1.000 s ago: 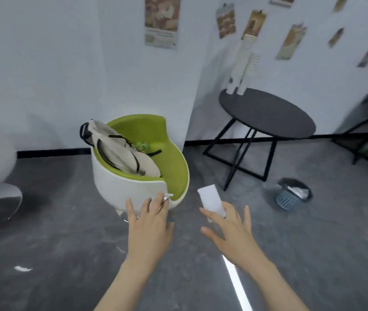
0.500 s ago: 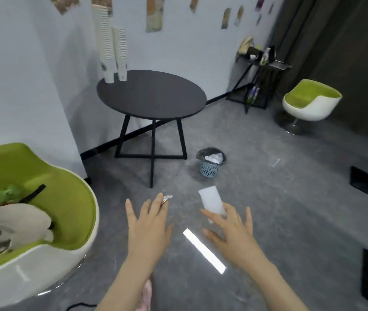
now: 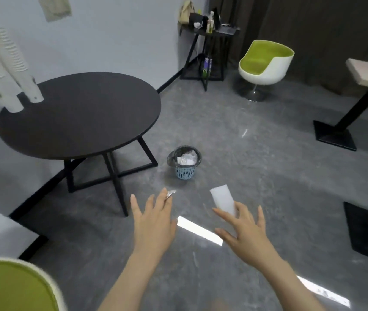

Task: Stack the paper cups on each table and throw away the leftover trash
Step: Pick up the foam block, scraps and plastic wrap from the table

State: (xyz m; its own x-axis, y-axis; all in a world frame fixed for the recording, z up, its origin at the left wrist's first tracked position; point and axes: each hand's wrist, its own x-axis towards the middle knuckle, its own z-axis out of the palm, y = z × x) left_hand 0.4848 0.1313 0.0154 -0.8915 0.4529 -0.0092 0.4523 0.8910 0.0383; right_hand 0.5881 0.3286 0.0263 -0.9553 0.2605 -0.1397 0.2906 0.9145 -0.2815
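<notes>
**Both hands carrying trash above grey floor**

Right hand point(image 3: 244, 230) is pinching a white paper cup point(image 3: 222, 199), long axis tilting up-left, plain, translucent-looking. Left hand point(image 3: 154, 218), fingers spread, is pinching a small crumpled silver foil scrap point(image 3: 171, 193). Blue mesh wastebasket point(image 3: 184, 161) is sitting ahead beside round black table point(image 3: 77, 113).

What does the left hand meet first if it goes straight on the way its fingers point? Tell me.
Probably the small blue waste basket on the floor: the left hand, with a foil scrap at its fingertips, points roughly toward it. Depth is unclear.
</notes>
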